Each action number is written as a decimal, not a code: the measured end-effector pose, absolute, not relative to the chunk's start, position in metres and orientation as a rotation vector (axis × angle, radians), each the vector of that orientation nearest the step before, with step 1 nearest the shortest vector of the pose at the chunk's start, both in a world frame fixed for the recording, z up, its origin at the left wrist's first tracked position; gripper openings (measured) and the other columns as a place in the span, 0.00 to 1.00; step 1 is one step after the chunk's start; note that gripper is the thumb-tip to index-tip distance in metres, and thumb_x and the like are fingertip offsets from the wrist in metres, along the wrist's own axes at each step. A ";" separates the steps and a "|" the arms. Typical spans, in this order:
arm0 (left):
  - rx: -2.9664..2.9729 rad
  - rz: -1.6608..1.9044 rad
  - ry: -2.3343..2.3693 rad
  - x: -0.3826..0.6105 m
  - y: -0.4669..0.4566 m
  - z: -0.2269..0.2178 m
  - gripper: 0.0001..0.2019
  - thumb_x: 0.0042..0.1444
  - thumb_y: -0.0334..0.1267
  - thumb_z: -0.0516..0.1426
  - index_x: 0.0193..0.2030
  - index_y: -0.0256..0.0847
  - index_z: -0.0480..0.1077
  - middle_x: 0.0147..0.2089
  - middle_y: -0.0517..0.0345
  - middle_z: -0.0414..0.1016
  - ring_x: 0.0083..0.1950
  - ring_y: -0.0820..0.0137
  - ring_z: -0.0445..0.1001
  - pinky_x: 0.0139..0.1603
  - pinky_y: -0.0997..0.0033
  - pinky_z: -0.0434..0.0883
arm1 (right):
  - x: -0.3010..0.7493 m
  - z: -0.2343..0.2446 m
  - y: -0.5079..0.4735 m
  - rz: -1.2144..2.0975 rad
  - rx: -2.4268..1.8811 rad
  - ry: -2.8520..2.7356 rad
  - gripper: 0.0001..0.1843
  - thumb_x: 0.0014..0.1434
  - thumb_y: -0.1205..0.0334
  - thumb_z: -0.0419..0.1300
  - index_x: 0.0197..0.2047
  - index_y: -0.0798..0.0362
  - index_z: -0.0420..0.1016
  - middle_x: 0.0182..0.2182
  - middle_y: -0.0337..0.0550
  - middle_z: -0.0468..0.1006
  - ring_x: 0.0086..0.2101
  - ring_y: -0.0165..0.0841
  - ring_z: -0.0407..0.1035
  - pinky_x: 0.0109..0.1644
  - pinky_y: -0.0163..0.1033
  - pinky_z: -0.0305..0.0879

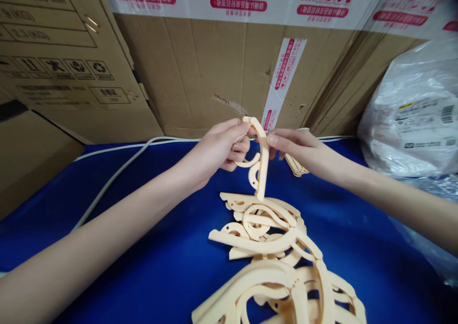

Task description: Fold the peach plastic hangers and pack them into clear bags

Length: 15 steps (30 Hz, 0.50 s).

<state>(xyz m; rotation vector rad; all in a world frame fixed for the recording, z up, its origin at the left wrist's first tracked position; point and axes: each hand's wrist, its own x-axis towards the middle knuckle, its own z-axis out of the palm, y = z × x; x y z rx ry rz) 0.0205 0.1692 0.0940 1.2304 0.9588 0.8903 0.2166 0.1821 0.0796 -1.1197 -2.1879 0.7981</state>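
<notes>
Both hands meet above a blue cloth-covered table (150,266). My left hand (222,147) is closed, pinching the top of a cream-coloured curved flat piece (263,164) that hangs upright. My right hand (293,145) is closed on the same piece from the right, and a small bundle of similar cream pieces (296,165) shows just beneath it. A pile of several more curved cream pieces (275,262) lies on the cloth directly below and toward me.
Large cardboard boxes (214,71) taped with red-and-white labels stand along the far edge. A white cable (118,171) runs across the cloth at the left. A clear plastic bag (415,114) with labelled packets sits at the right.
</notes>
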 end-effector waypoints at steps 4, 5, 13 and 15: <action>1.290 0.947 0.917 0.020 0.160 0.103 0.12 0.69 0.38 0.49 0.33 0.39 0.64 0.22 0.69 0.44 0.18 0.82 0.43 0.16 0.85 0.43 | 0.204 0.097 0.168 0.954 -1.043 -1.961 0.15 0.61 0.43 0.62 0.35 0.45 0.76 0.32 0.38 0.77 0.33 0.35 0.71 0.34 0.40 0.68; 1.314 0.978 0.912 0.018 0.160 0.105 0.12 0.69 0.38 0.50 0.33 0.39 0.65 0.22 0.69 0.44 0.18 0.82 0.43 0.16 0.85 0.43 | 0.205 0.100 0.169 0.947 -1.054 -1.921 0.13 0.61 0.45 0.62 0.35 0.45 0.76 0.32 0.38 0.77 0.32 0.34 0.71 0.32 0.39 0.67; 1.398 0.989 0.988 0.013 0.165 0.107 0.08 0.62 0.36 0.57 0.35 0.35 0.74 0.22 0.66 0.56 0.18 0.82 0.53 0.14 0.83 0.47 | 0.230 0.107 0.187 0.549 -0.988 -2.003 0.08 0.64 0.53 0.62 0.39 0.48 0.75 0.34 0.38 0.77 0.31 0.31 0.69 0.33 0.35 0.64; 1.445 0.975 1.021 0.018 0.161 0.107 0.09 0.63 0.36 0.56 0.34 0.35 0.73 0.21 0.65 0.58 0.18 0.81 0.55 0.14 0.81 0.49 | 0.236 0.106 0.186 0.115 -0.945 -2.205 0.10 0.67 0.53 0.57 0.42 0.51 0.74 0.35 0.40 0.78 0.30 0.31 0.69 0.31 0.35 0.61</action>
